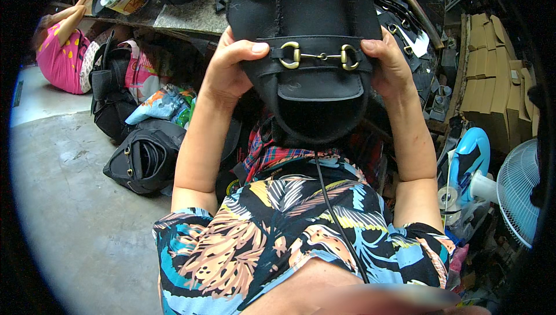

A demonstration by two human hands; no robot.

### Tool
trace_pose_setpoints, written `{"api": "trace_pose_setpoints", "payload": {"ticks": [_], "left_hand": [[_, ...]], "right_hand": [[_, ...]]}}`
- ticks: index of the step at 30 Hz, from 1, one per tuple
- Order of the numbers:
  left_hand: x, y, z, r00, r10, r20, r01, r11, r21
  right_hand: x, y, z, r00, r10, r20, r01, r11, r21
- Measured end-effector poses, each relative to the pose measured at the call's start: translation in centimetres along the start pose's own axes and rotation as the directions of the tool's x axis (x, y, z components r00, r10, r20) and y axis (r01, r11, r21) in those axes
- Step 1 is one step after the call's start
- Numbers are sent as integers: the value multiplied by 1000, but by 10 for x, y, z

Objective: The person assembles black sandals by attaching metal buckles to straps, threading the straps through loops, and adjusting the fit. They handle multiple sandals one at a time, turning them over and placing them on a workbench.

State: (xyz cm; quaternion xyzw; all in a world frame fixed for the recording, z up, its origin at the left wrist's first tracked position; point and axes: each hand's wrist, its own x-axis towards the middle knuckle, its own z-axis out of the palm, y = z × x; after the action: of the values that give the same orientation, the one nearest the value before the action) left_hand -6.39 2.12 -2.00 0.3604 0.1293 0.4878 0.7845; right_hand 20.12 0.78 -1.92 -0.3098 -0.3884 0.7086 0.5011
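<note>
Black leather handbag [315, 54] gripped at both sides: left hand [227, 71] and right hand [391, 66] clamped beside brass horsebit buckle [319, 56]; hands kept apart.

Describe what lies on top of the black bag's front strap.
A brass horsebit buckle crosses the strap, with both thumbs pressing its ends. The black bag hides whatever lies behind it.

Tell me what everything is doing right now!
Black handbag: held up, flap shut.
Gold buckle: lying flat across the flap strap.
Left hand: gripping the bag's left side.
Right hand: gripping the bag's right side.
Black bag on the floor: lying on its side.
White fan: spinning or stopped, cannot tell.
</note>
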Motion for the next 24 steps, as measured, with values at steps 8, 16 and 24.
{"api": "trace_pose_setpoints", "payload": {"ticks": [8,16,24], "left_hand": [[14,-26,-1,991,-116,61,129,954,-270],[19,12,26,903,419,101,-98,-28,995],[32,42,79,739,-379,557,-674,-426,603]], "right_hand": [[-4,5,-5,994,-69,88,54,985,165],[-3,-14,-14,992,-19,-124,43,981,189],[-12,0,13,982,-124,140,103,983,150]]}}
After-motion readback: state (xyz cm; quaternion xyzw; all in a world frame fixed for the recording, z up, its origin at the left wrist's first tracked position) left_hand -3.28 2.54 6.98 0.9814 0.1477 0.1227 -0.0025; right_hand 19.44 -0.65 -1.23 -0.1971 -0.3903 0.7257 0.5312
